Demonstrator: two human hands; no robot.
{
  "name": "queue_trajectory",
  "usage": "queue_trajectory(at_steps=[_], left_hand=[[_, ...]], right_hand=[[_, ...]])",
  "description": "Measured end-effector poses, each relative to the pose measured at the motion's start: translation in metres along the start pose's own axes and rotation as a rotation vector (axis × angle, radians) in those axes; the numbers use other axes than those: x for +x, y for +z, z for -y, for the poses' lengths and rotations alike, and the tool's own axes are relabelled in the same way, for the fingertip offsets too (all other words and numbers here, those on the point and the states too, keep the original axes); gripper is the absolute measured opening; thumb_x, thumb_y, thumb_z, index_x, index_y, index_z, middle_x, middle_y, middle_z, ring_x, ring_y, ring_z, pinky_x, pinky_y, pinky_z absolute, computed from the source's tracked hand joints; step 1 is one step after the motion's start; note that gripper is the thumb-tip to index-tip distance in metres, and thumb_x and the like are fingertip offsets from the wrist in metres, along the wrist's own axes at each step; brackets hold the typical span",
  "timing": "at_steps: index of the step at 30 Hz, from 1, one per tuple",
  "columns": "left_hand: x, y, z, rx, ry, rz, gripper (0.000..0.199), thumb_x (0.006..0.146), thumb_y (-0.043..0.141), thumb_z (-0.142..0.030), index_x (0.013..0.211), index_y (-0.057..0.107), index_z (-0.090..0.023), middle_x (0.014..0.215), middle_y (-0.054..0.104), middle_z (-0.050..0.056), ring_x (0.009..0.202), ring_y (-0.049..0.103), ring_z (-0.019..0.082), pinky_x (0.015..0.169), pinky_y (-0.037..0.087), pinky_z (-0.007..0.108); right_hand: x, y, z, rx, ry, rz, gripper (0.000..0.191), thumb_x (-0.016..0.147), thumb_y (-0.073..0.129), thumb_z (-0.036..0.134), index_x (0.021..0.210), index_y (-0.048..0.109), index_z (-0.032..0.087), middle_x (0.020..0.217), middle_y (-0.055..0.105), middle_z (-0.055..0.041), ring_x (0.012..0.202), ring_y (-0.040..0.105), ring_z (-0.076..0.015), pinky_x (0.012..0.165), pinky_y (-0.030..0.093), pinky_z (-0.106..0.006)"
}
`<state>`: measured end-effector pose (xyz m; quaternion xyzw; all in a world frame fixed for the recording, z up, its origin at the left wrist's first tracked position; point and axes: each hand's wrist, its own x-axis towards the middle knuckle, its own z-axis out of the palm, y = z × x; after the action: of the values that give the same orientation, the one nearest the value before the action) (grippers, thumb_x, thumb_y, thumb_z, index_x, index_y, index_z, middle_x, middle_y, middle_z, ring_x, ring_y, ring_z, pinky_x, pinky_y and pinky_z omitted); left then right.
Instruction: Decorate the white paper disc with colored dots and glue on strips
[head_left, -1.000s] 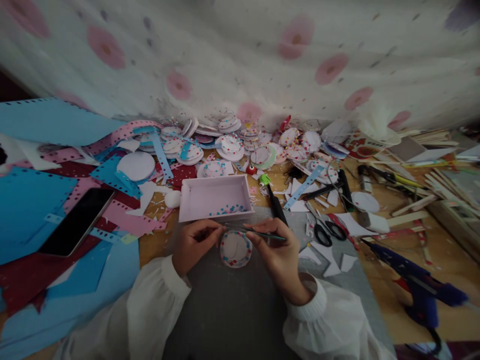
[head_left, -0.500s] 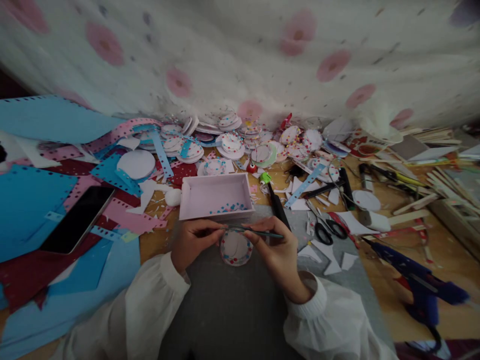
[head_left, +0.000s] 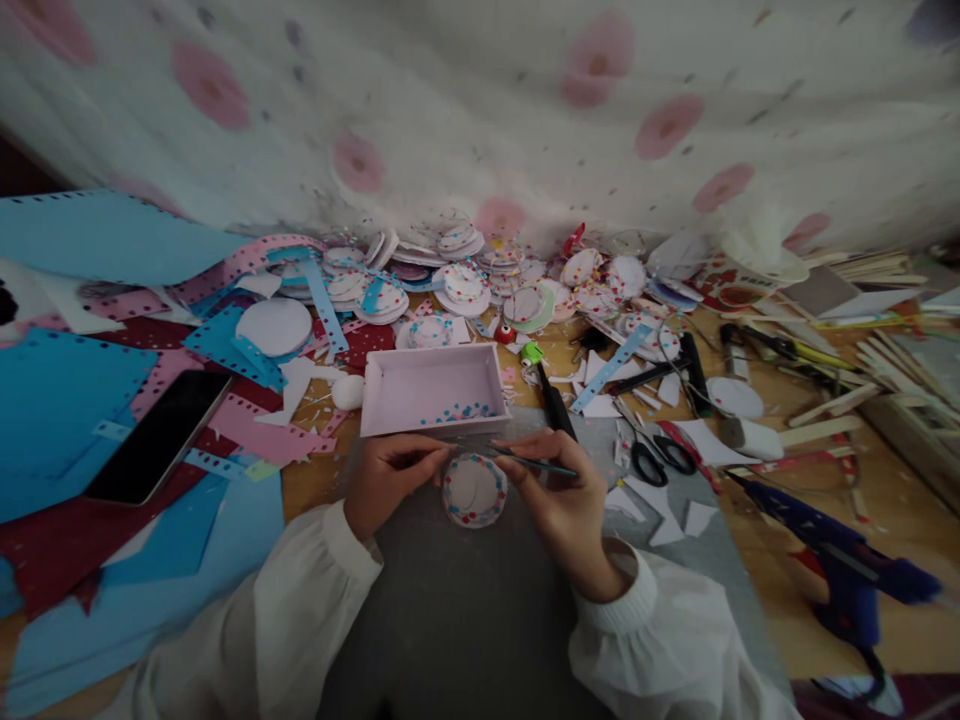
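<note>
Apparently the small round white paper disc (head_left: 475, 492), on the dark grey mat (head_left: 442, 610) between the hands, is well along: red and blue dots ring most of its rim, its centre looking plain. The right hand (head_left: 561, 492) pinches a slim dark tool (head_left: 546, 464); whether the left hand (head_left: 395, 483) pinches anything, I cannot tell. Loose blue dots (head_left: 466, 412) remain in the pale pink open box (head_left: 420, 380) on the far side.

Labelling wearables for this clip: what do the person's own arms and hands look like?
Both the left hand and right hand are bare, no gloves visible. Both arms wear long, loose white sleeves, puffed above gathered cuffs at the wrists. No cables or markings show.
</note>
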<state>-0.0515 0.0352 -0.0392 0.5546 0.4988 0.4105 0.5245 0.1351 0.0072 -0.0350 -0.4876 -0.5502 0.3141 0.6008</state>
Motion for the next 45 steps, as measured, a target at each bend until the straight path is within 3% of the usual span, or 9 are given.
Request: queue_trajectory(at_steps=[10,27,38,45], left_hand=[[-0.0007,-0.0007,0.0038,-0.008,-0.025,-0.058,0.009,0.069,0.071,-0.022,0.074,0.076,-0.015,0.053,0.067,0.001,0.043,0.052,0.008,0.041,0.037,0.017],[-0.001,0.0003,0.0023,-0.017,-0.071,-0.042,0.007,0.062,0.075,-0.022,0.063,0.073,-0.016,0.054,0.068,0.002,0.046,0.055,0.01,0.042,0.039,0.018],[-0.0014,-0.001,0.0023,-0.045,-0.052,0.021,0.011,0.066,0.075,-0.026,0.067,0.073,-0.016,0.055,0.067,0.002,0.048,0.057,0.011,0.046,0.044,0.019],[-0.0011,-0.0015,0.0031,-0.045,-0.039,-0.008,0.011,0.07,0.072,-0.026,0.069,0.072,-0.015,0.055,0.065,0.001,0.048,0.056,0.009,0.047,0.044,0.019]], right_hand=[[-0.002,-0.0016,-0.0008,0.024,0.018,0.041,0.012,0.075,0.073,0.015,0.074,0.062,0.021,0.074,0.068,-0.0004,0.074,0.067,-0.0169,0.063,0.051,-0.029],[-0.002,-0.0028,-0.0018,0.05,0.102,0.087,0.011,0.074,0.074,0.019,0.074,0.063,0.021,0.072,0.067,-0.0003,0.071,0.066,-0.0164,0.061,0.052,-0.028],[0.0027,-0.0028,0.002,0.144,0.232,0.014,0.016,0.068,0.078,0.022,0.067,0.061,0.02,0.066,0.067,0.0011,0.064,0.065,-0.0137,0.057,0.052,-0.023],[0.0036,-0.0073,-0.0074,0.189,0.329,-0.012,0.02,0.069,0.078,0.027,0.067,0.06,0.02,0.069,0.069,0.0012,0.065,0.065,-0.0136,0.061,0.051,-0.024]])
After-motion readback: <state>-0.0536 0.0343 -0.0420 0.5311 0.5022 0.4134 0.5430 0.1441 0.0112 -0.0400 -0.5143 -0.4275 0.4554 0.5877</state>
